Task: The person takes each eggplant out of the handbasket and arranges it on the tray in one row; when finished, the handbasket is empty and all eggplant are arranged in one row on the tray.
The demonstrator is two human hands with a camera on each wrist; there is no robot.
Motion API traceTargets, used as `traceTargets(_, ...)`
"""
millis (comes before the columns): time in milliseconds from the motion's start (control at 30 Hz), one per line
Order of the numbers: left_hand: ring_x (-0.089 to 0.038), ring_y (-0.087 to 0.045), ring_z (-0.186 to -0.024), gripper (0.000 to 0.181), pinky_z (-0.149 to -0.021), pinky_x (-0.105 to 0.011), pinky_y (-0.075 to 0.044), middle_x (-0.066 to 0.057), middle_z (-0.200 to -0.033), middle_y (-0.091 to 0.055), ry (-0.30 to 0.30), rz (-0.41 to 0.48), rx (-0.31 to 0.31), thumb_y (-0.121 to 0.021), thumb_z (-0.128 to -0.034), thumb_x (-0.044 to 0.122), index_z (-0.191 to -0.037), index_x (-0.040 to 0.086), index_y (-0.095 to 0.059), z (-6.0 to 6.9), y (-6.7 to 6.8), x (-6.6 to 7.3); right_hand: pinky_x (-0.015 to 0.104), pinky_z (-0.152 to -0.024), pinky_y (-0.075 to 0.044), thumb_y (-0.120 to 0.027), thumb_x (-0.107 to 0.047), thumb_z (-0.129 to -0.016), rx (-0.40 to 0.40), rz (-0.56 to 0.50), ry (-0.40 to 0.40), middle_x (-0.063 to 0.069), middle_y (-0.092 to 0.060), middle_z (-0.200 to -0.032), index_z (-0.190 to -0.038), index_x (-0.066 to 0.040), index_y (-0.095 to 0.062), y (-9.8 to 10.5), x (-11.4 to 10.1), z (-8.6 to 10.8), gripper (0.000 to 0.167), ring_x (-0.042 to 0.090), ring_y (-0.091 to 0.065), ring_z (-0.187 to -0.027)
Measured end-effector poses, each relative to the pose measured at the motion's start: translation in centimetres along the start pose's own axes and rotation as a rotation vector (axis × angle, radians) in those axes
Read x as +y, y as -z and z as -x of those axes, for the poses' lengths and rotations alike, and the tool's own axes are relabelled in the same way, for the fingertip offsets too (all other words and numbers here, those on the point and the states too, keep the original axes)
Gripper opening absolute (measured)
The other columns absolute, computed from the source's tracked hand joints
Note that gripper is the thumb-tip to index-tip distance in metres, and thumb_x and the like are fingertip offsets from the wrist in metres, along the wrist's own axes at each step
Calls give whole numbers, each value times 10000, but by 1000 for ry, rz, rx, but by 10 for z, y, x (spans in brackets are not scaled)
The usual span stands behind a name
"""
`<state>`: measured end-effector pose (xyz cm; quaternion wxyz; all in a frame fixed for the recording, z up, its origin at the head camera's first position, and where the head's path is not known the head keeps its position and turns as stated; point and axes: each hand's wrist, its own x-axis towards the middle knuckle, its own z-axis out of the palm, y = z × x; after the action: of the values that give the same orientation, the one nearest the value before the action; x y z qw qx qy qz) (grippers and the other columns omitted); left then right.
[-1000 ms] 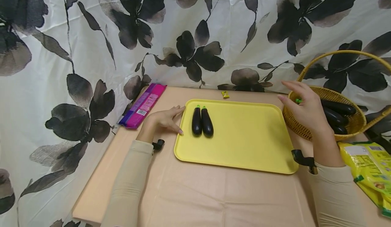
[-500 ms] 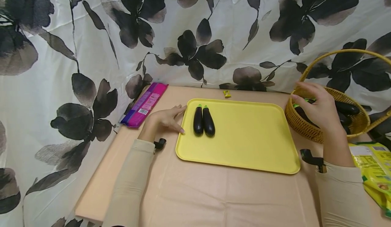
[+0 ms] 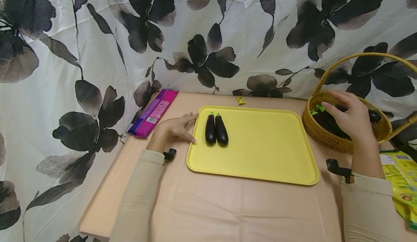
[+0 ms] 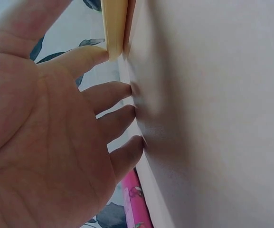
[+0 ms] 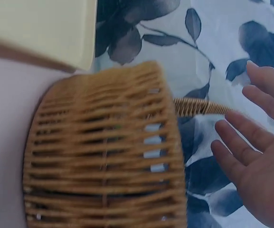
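Note:
My left hand (image 3: 176, 128) touches the left rim of a yellow tray (image 3: 270, 144) with its thumb and forefinger spread. In the left wrist view its other fingertips rest on the table beside the tray edge (image 4: 114, 28). Two dark eggplants, one (image 3: 210, 130) just left of the other (image 3: 222, 131), lie side by side on the tray. My right hand (image 3: 353, 117) hovers over a wicker basket (image 3: 329, 142) holding several eggplants (image 3: 327, 123). The right wrist view shows that hand's fingers (image 5: 246, 130) loosely extended above the basket wall (image 5: 103, 147), gripping nothing.
A pink and purple packet (image 3: 153, 114) lies at the table's left edge. Behind the tray sits a small yellow wrapper (image 3: 240, 100). Yellow-green bags (image 3: 402, 184) lie at the right, near the basket. A floral cloth (image 3: 254, 39) hangs behind the table.
My right hand has moved rightward over the basket, uncovering more of the eggplants at its left side. The left hand stays at the tray rim.

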<state>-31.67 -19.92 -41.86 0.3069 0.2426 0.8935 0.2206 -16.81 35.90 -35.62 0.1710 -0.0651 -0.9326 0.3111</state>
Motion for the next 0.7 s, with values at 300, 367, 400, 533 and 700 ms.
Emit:
traceTargets(300, -314, 87, -1633, 1316, -1310, -566, -4, -107, -1768, 52, 6, 25, -2, -943, -709, 504, -1694, 251, -107, 0, -2, -1, 768, -1177, -198, -569, -334, -1073, -3, 51, -31, 291, -354, -1628, -1591, -117, -435, 5, 23, 2, 577, 567, -301, -1473)
traceTargets(367, -313, 90, -1633, 1317, -1311, -562, 1, -108, -1768, 54, 4, 29, -2, -946, -708, 498, -1694, 245, -110, -1, -2, -1, 760, -1210, -131, -555, -327, -1078, -12, 55, -37, 306, -330, -1635, -1591, -88, -422, 5, 28, 2, 580, 567, -238, -1510)
traceTargets(400, -310, 89, -1633, 1317, -1312, -558, -1, -105, -1769, 54, 5, 30, -1, -946, -708, 497, -1693, 248, -109, -1, -2, -1, 755, -1218, -111, -549, -326, -1080, -17, 58, -39, 315, -327, -1632, -1589, -76, -418, 5, 30, 2, 582, 568, -225, -1516)
traceTargets(533, -312, 86, -1633, 1311, -1312, -557, -3, -105, -1769, 53, 6, 26, 4, -945, -712, 493, -1693, 244, -110, 0, -2, 0, 743, -1227, -110, -551, -330, -1080, -27, 76, -42, 336, -376, -1589, -1571, -57, -442, 5, 35, 1, 571, 564, -243, -1506)
traceTargets(700, -319, 85, -1633, 1304, -1311, -562, -4, -109, -1768, 52, 10, 25, 5, -943, -719, 484, -1693, 237, -113, 1, -1, 2, 754, -1209, -137, -533, -357, -1085, -73, 150, -78, 345, -363, -1578, -1572, -58, -438, 4, 41, -1, 579, 576, -257, -1485)
